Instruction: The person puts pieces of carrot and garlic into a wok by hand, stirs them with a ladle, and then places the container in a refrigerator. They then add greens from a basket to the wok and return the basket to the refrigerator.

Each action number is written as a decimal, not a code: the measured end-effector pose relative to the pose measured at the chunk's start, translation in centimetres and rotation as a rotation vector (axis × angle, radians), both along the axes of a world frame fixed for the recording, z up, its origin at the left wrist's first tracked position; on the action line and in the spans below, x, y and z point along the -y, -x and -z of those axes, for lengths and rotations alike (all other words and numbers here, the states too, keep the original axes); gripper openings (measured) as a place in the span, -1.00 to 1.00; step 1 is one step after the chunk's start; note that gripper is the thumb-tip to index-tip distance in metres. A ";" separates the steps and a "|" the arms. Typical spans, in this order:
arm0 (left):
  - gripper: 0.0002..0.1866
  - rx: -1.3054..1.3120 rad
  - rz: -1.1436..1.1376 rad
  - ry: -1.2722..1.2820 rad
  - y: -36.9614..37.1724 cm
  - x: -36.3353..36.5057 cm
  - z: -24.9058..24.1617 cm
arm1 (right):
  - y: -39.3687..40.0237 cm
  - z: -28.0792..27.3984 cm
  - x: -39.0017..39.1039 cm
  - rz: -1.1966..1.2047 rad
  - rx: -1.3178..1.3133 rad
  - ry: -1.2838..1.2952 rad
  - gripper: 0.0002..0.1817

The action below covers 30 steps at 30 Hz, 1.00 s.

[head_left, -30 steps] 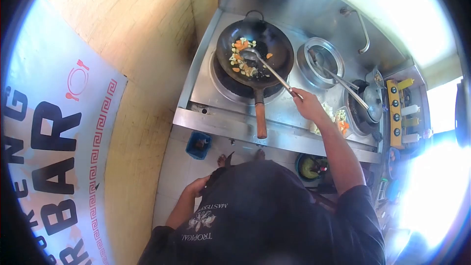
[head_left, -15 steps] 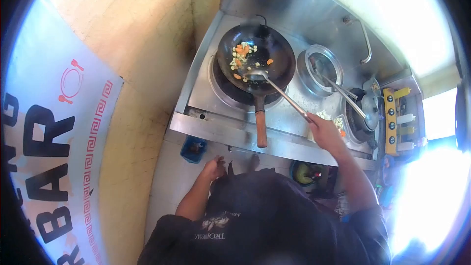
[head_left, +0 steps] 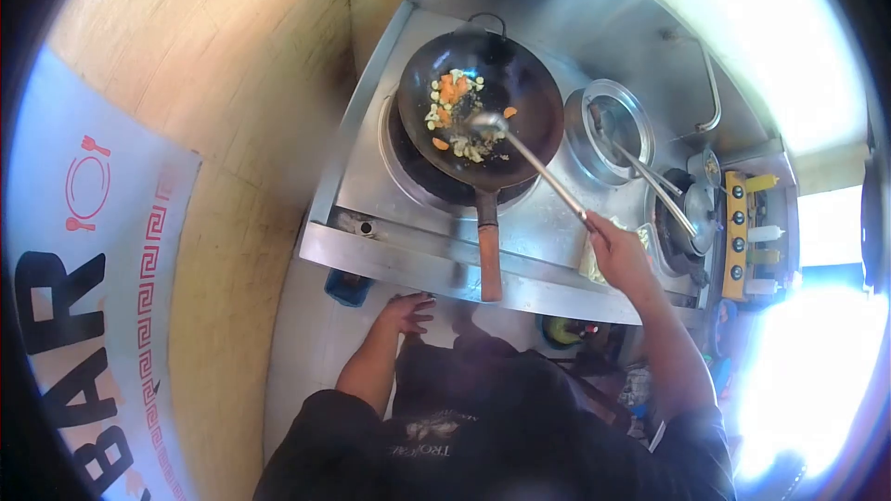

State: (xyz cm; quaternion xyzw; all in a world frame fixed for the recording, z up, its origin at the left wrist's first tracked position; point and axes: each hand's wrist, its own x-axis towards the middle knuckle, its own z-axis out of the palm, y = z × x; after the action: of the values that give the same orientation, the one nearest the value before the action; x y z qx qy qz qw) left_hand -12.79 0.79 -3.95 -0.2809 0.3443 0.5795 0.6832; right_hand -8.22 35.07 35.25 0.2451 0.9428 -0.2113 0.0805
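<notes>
We are observing our right hand (head_left: 617, 250) closing its grip around the end of a long metal ladle (head_left: 529, 160). The ladle is slanting up toward 10 o'clock, and its bowl is resting inside the black wok (head_left: 529, 83), just beside the chopped vegetables (head_left: 452, 111), which are lying in the wok's 9 o'clock half. The wok is sitting on the burner of the steel surface (head_left: 371, 176), its wooden handle (head_left: 489, 255) pointing toward 6 o'clock, at us. Our left hand (head_left: 406, 312) is hanging below the front edge of the surface, at 7 o'clock from the wooden handle, its grip loosely apart and holding nothing. At 3 o'clock from the wok, a round steel pot (head_left: 608, 121) is holding further utensil handles. Farther toward 4 o'clock, a second dark pan (head_left: 682, 223) is standing near a yellow rack (head_left: 738, 232) with bottles. A banner (head_left: 83, 315) is hanging on the wall at 8 o'clock.
</notes>
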 end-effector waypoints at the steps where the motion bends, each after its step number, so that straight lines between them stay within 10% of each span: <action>1: -0.50 -0.042 0.059 -0.007 -0.1 -0.2 -0.3 | 1.2 -0.1 0.5 -0.004 -0.085 0.013 -0.61; 5: -0.46 -0.132 0.288 0.032 -0.7 -2.9 2.1 | 4.5 0.0 2.2 0.107 -0.067 0.115 -0.60; 7: -0.32 -0.800 0.415 0.012 -3.1 -3.8 7.9 | 3.2 -1.5 2.9 0.001 -0.052 0.107 -0.60; 10: -0.34 -1.457 0.766 0.429 -2.4 -6.5 -0.5 | -0.4 -4.6 3.9 0.018 -0.034 0.063 -0.59; 13: -0.32 -1.192 0.883 0.542 0.4 -6.3 -11.7 | -1.8 -9.4 6.7 0.184 0.109 0.060 -0.59; 18: -0.26 -1.185 0.957 0.666 -2.6 -1.0 4.9 | -1.4 -4.0 5.5 -0.020 0.063 -0.116 -0.61; 27: -0.65 -1.045 1.121 0.730 -5.2 27.0 2.1 | 4.3 2.2 3.0 0.118 -0.134 -0.087 -0.65; 30: -0.69 -0.828 0.729 0.825 -8.4 32.6 1.0 | 0.3 1.5 1.1 0.057 -0.196 0.009 -0.65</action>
State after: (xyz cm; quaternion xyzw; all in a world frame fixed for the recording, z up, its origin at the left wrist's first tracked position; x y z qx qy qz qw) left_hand -4.41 -31.77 -4.90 -0.1397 0.8418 0.1938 0.4840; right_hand -8.51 34.00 33.71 0.2496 0.9378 -0.2406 -0.0172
